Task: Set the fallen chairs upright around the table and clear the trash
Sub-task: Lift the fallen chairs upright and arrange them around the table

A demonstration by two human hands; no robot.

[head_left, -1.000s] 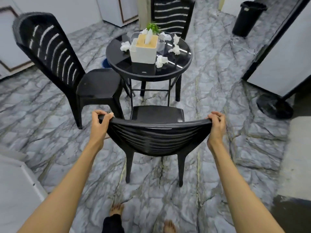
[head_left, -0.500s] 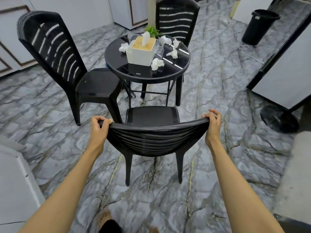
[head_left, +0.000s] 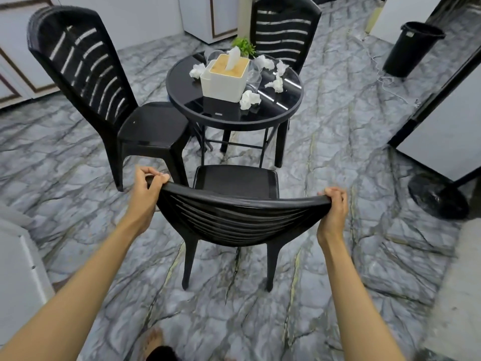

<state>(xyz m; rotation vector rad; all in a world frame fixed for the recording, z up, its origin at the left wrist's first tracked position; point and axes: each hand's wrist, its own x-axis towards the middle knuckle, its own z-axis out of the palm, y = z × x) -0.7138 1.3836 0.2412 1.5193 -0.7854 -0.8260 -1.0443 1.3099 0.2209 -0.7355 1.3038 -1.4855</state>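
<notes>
Three chairs (head_left: 86, 82) stand upright around the surface (head_left: 187, 97); our fingers (head_left: 156, 178) curl over the nearest chair's (head_left: 234, 217) top rail. Crumpled tissues (head_left: 249, 99) on that surface await clearing.

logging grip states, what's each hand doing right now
Left hand: closed, gripping the left end of the near chair's top rail.
Right hand: closed, gripping the right end of the same rail.
</notes>
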